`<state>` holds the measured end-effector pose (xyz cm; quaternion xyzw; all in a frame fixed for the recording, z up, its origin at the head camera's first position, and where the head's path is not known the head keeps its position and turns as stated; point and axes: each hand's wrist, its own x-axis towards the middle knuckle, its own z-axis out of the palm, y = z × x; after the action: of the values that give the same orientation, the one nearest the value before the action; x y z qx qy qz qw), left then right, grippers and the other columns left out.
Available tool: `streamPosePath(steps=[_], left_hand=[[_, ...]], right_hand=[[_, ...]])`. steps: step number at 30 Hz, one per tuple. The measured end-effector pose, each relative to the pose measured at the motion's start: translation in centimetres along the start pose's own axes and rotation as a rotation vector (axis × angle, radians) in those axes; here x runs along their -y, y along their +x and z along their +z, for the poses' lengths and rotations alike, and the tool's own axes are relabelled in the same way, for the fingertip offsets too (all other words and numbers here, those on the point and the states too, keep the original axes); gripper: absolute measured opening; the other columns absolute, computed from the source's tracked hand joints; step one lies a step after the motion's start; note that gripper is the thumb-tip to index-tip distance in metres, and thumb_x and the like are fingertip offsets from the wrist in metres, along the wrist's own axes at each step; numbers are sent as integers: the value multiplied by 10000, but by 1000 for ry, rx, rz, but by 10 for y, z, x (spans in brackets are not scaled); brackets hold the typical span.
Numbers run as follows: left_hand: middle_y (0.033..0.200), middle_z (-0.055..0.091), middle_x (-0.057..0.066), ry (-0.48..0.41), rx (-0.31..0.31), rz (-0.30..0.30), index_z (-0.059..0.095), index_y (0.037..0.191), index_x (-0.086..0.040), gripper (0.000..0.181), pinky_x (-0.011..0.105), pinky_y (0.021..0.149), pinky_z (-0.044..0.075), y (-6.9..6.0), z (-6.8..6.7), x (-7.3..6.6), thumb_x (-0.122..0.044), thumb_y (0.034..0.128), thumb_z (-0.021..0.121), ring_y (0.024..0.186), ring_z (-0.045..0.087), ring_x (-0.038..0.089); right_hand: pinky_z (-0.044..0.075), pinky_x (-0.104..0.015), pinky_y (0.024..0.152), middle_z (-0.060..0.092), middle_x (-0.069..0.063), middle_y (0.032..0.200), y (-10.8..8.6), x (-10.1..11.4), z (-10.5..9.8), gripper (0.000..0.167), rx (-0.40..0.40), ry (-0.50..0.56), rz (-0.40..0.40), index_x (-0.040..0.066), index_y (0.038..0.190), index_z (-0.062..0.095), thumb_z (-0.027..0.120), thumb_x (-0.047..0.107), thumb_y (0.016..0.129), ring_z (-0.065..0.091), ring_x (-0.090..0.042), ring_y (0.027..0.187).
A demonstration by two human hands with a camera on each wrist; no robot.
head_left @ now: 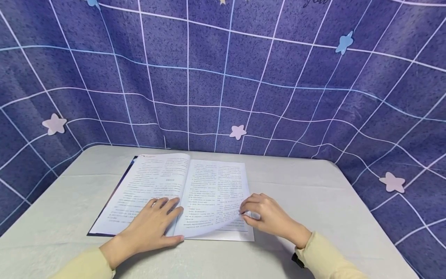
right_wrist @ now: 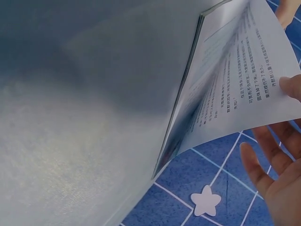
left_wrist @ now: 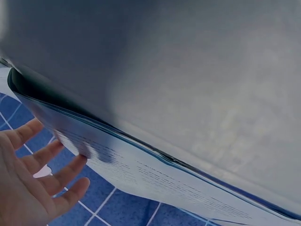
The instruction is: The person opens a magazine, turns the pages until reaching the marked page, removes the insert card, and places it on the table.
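An open book (head_left: pixel 209 193) with printed pages lies on the table. My left hand (head_left: pixel 150 224) rests with spread fingers on its lower left page, the thumb across the lower end of the fold. At the right edge, my right hand (head_left: pixel 266 215) pinches the edge of the right page, whose lower corner is lifted and curved above the sheet beneath. In the left wrist view, the left fingertips touch the book's page (left_wrist: pixel 141 172). The right wrist view shows the right thumb on the printed side of the raised page (right_wrist: pixel 249 89), with the fingers behind it.
A pale cloth covers the table (head_left: pixel 306 186). Behind it hangs a blue curtain (head_left: pixel 205 89) with grid lines and stars. A dark cover edge (head_left: pixel 115 193) shows along the book's left side. A small black object (head_left: pixel 297 260) is at the right sleeve cuff.
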<state>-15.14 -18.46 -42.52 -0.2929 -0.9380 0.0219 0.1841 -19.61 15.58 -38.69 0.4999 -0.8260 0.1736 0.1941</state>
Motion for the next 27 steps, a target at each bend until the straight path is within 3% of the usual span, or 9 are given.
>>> streamPosePath(steps=[9, 27], left_hand=[[1230, 539, 92, 27, -34, 16, 579, 1166, -182, 752, 500, 868, 398, 1, 1, -2, -766, 707, 463, 1050, 523, 345], [1213, 545, 90, 53, -22, 31, 572, 1150, -208, 695, 507, 831, 408, 3, 2, -7, -741, 713, 478, 1017, 532, 355]], right_hand=[[473, -251, 719, 669, 75, 859, 5, 0, 0, 50, -60, 14, 9, 161, 818, 680, 681, 181, 772, 596, -65, 827], [469, -285, 701, 678, 45, 849, 8, 4, 0, 64, -121, 16, 53, 152, 812, 671, 695, 185, 764, 599, -75, 817]])
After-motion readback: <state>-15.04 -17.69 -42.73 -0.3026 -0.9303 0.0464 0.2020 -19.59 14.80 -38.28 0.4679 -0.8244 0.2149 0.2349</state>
